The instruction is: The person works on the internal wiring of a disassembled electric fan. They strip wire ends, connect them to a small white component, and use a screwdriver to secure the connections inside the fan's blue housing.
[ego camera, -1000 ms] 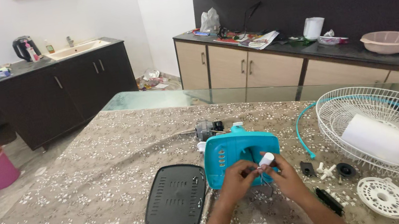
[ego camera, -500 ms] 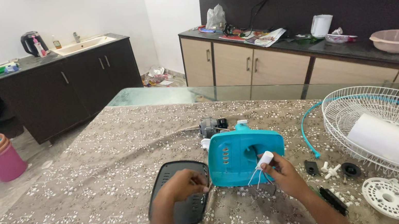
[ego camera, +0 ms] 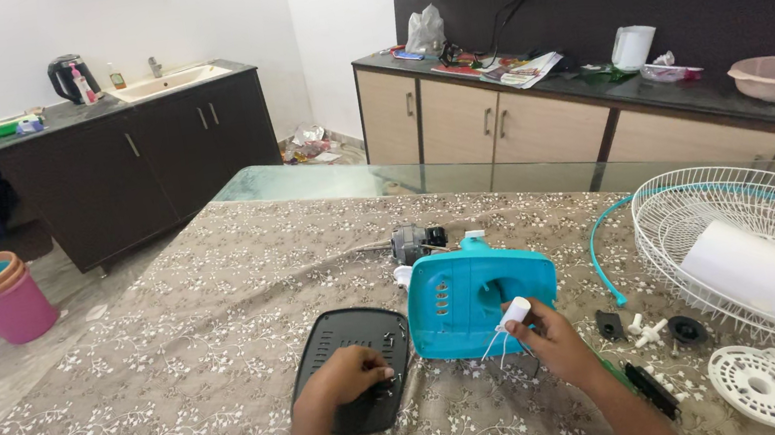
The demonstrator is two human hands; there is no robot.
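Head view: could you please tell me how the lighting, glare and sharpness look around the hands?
Head view: soft, even daylight; hands sharp, left hand on the black cover, right hand pinching a small white part; bare glass table edge shows reflections; straight lines bow slightly toward the frame edges.

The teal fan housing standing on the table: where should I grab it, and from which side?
Probably by its top edge, from above. The teal fan housing stands upright on the table, so that edge is exposed. Its front lower corner is crowded: the right hand holds a small white part with thin wires there. The left hand rests on the black vented cover alongside, so a side approach is tighter.
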